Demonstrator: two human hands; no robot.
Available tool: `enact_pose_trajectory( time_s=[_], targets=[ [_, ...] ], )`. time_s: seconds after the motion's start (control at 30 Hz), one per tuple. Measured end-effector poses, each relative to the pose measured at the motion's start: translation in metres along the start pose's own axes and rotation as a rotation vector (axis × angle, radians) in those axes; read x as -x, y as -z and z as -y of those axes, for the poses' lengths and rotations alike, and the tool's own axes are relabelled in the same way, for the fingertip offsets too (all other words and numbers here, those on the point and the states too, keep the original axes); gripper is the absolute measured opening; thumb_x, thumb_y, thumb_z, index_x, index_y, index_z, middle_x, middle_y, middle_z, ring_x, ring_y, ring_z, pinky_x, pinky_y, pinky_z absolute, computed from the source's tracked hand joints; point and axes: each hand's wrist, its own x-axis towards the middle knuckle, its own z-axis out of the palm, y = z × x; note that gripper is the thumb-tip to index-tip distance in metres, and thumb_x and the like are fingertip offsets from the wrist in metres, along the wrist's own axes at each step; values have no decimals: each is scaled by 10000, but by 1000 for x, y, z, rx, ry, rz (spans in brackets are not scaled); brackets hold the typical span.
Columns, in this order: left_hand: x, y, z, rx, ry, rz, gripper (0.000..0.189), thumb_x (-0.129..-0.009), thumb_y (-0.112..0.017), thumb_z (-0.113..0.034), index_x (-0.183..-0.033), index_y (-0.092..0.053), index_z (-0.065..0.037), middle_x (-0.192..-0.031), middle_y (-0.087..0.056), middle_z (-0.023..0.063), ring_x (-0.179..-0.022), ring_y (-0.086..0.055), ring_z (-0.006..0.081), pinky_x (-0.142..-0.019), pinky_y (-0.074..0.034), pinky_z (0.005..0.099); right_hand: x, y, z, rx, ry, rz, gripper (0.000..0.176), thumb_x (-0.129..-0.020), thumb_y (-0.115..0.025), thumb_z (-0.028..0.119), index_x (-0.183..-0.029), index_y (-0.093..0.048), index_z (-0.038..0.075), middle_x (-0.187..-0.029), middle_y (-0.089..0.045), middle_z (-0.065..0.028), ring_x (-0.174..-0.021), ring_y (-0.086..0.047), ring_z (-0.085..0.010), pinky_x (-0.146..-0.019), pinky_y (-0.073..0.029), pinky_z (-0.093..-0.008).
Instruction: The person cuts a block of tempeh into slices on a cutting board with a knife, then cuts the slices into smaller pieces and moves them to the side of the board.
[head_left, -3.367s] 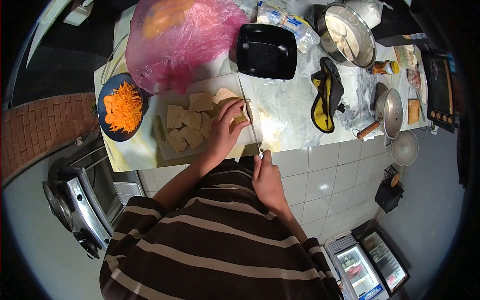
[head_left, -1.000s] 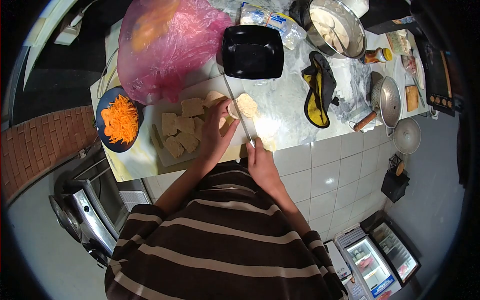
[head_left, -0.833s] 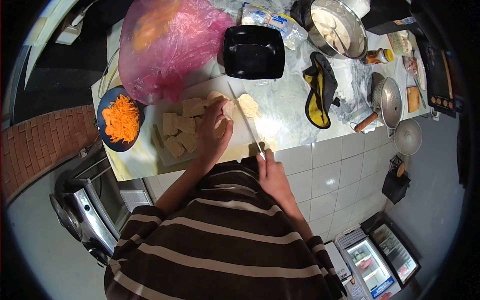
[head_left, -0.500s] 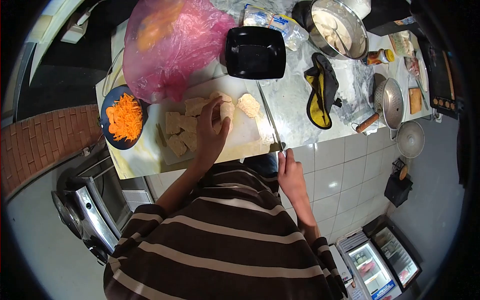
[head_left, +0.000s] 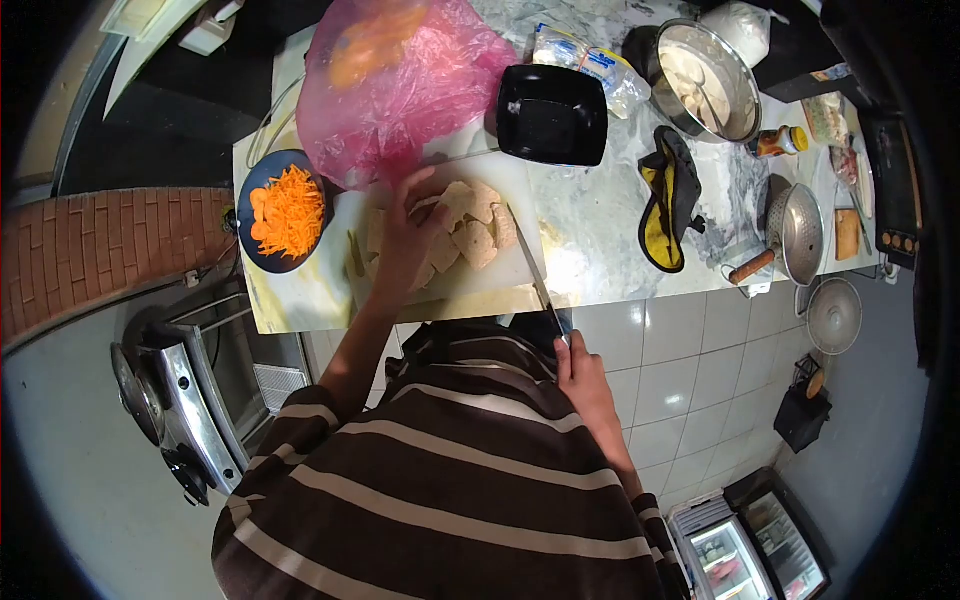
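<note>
My left hand [head_left: 395,240] lies flat on a cluster of pale tan slices [head_left: 468,222] on the white cutting board [head_left: 480,285], fingers spread over the left pieces. My right hand [head_left: 580,372] sits below the counter edge, closed on the handle of a long knife [head_left: 532,267]. The blade slants up across the right end of the board, its tip beside the rightmost slices.
A dark bowl of grated carrot [head_left: 285,210] stands left of the board. Behind it lie a pink plastic bag [head_left: 400,85], a black square dish [head_left: 552,115], a steel pot [head_left: 705,80], a yellow-black mitt [head_left: 668,200] and a metal strainer [head_left: 800,235].
My left hand has gathered the scattered slices into a tight cluster. The knife moved off the slices to the board's right end, and my right hand dropped below the counter edge.
</note>
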Motion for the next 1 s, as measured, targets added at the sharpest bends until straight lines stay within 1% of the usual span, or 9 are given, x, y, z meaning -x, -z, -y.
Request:
enact_pose_trajectory(
  time_s=[0.17, 0.33, 0.47, 0.53, 0.67, 0.7, 0.73, 0.83, 1.0],
  targets=[
    [-11, 12, 0, -62, -51, 92, 456, -928, -609, 40, -1365, -510, -47, -1188, -650, 105, -1085, -622, 150, -965, -493, 291, -6, 12, 0, 2, -61, -42, 339, -1060, -475, 306, -1071, -529, -29, -690, -591, -318, -727, -598, -535, -590, -436, -557],
    [-4, 24, 1, -124, -81, 236, 391, -950, -587, 14, -1335, -528, -26, -1130, -688, 97, -1033, -629, 114, -926, -496, 269, -17, 10, 3, -107, -30, 7, 426, -1059, -452, 351, -1178, -565, -42, -829, -616, -388, -909, -599, -563, -798, -447, -592],
    [2, 22, 2, -283, -104, 335, 345, -934, -590, 23, -1273, -584, -37, -1189, -683, 80, -1098, -624, 128, -930, -490, 287, -15, 7, -2, -57, 1, 1, 432, -1058, -456, 345, -1189, -565, -53, -844, -631, -373, -892, -606, -560, -769, -461, -581],
    [-9, 13, 15, -360, -288, 454, 314, -918, -593, 8, -1224, -627, -54, -1172, -692, 80, -1079, -645, 194, -931, -494, 318, -17, 3, -12, -13, 25, -68, 427, -1066, -464, 327, -1154, -561, -79, -733, -610, -315, -735, -603, -515, -640, -459, -504],
    [-21, 0, -8, -704, -280, 573, 296, -921, -622, -63, -1215, -648, -80, -1209, -661, 92, -1113, -621, 280, -979, -472, 365, -13, 9, -7, 6, 60, -109, 405, -1067, -461, 322, -1089, -559, -70, -712, -603, -304, -723, -600, -507, -622, -444, -509],
    [-25, -1, -8, -877, -486, 575, 310, -921, -633, -103, -1231, -645, -85, -1233, -643, 99, -1139, -599, 302, -1001, -455, 383, -14, 12, -7, 9, 36, -75, 405, -1065, -460, 325, -1106, -556, -66, -725, -606, -318, -756, -596, -526, -643, -452, -525],
    [-26, -1, -8, -1049, -692, 570, 328, -922, -645, -143, -1247, -642, -91, -1257, -625, 106, -1164, -577, 324, -1022, -437, 401, -14, 13, -6, 12, 9, -40, 406, -1062, -459, 327, -1123, -554, -63, -738, -610, -331, -790, -593, -545, -665, -459, -541],
    [-17, 4, -32, -998, -883, 384, 369, -913, -664, -166, -1273, -633, -92, -1280, -607, 116, -1200, -555, 308, -1050, -411, 401, -14, 9, -9, -25, 78, -86, 407, -1062, -462, 335, -1066, -553, -62, -727, -604, -322, -767, -577, -555, -640, -450, -534],
    [38, 37, -37, -698, -648, -66, 320, -898, -689, -117, -1203, -644, -33, -1196, -635, 161, -1126, -602, 341, -993, -466, 385, -18, 13, -15, -47, 152, -117, 391, -1056, -490, 331, -992, -548, -50, -676, -586, -290, -695, -574, -528, -601, -444, -505]
  ],
)
